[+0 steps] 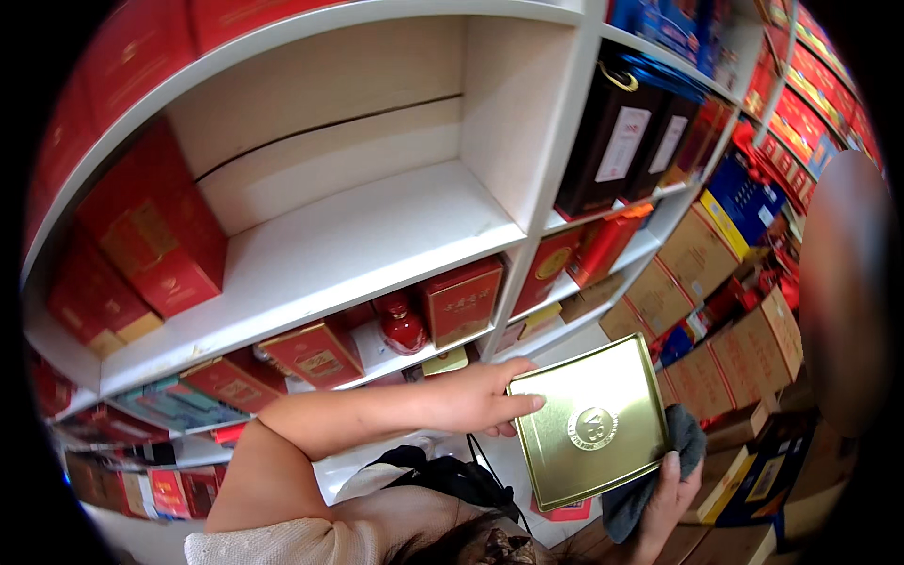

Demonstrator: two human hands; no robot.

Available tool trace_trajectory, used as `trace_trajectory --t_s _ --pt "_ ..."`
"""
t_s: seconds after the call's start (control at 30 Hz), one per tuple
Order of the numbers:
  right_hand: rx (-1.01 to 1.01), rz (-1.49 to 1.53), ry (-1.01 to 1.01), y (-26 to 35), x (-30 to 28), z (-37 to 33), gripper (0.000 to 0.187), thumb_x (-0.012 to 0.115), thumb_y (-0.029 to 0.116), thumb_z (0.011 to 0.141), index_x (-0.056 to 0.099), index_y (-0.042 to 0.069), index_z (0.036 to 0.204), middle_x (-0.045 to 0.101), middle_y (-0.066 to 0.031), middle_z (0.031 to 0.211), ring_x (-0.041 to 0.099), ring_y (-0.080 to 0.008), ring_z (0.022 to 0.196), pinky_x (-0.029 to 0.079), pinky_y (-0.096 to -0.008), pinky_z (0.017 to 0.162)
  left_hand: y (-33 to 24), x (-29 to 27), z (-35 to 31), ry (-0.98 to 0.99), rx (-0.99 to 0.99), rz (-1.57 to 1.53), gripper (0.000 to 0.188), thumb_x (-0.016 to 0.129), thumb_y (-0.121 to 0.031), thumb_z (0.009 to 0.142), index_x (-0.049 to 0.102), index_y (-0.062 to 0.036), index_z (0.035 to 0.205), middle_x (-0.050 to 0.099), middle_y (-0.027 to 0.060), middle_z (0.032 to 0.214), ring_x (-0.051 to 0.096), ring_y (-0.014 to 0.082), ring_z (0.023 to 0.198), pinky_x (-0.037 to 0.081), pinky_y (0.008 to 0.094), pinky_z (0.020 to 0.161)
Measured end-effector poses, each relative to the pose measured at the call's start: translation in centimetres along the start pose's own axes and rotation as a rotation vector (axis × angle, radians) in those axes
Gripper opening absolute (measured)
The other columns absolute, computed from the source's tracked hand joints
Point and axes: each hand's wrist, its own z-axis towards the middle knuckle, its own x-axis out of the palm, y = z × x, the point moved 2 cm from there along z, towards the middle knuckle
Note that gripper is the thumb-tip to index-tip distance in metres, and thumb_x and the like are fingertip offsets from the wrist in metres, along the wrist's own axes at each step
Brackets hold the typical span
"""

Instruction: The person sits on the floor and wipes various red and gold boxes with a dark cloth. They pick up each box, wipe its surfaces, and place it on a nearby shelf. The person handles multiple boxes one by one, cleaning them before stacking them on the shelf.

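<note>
A flat, shiny gold box (589, 395), with a round emblem pressed into its face, is held in front of my body at a tilt. My left hand (494, 400) grips its left edge, thumb on top and fingers underneath. At the lower right corner, my right hand (670, 492) is closed round a dark grey cloth (629, 508), which is bunched against the edge and hangs below it. The fingers under the box are hidden.
White shelving (377, 235) fills the left and middle. A tall red box (155, 231) stands on its upper shelf; a red bottle (403, 325) and red boxes sit below. Dark bags (617, 132) occupy the right compartment. Cardboard cartons (744, 363) are stacked at right.
</note>
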Motion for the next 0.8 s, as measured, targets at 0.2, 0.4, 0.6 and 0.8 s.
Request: trace_trajectory --t_s 0.2,0.4,0.6,0.8 --pt "-0.131 0.008 0.196 6.9 3.5 3.8 0.05 0.051 0.017 0.088 0.038 -0.009 0.128 0.047 -0.0183 0.128 0.048 -0.0251 0.115 0.035 -0.0353 0.099 -10.2 -3.3 -8.2 -0.214 -0.023 -0.043 0.042 0.05 -0.034 0.091 0.044 -0.0018 0.116 0.061 0.0075 0.092 0.062 0.0119 0.077 0.053 0.0245 0.062" --pt "-0.223 0.415 0.439 11.4 13.8 6.8 0.041 0.047 0.008 0.088 0.041 -0.01 0.124 0.051 -0.0179 0.123 0.05 -0.022 0.111 0.036 -0.0339 0.097 -14.3 -7.5 -15.2 -0.544 0.038 0.146 0.046 0.052 -0.04 0.087 0.046 -0.004 0.115 0.065 0.01 0.093 0.065 0.0139 0.07 0.054 0.024 0.06" --pt "-0.237 0.358 0.615 11.9 23.8 8.9 0.033 0.052 0.014 0.09 0.05 -0.006 0.117 0.058 -0.009 0.109 0.054 -0.0127 0.098 0.041 -0.0254 0.088 -14.4 -13.6 -20.4 -0.839 0.016 0.097 0.037 0.053 -0.034 0.087 0.05 -0.0022 0.106 0.065 0.0133 0.085 0.067 0.0196 0.071 0.055 0.026 0.054" --pt "-0.144 0.381 0.863 13.6 29.9 8.3 0.03 0.056 0.018 0.09 0.054 -0.004 0.111 0.06 -0.0058 0.101 0.055 -0.0099 0.089 0.043 -0.0233 0.081 -13.8 -18.6 -24.8 -0.976 0.036 0.07 0.036 0.054 -0.033 0.086 0.056 -0.0002 0.1 0.063 0.0137 0.076 0.065 0.0191 0.065 0.051 0.0258 0.047"
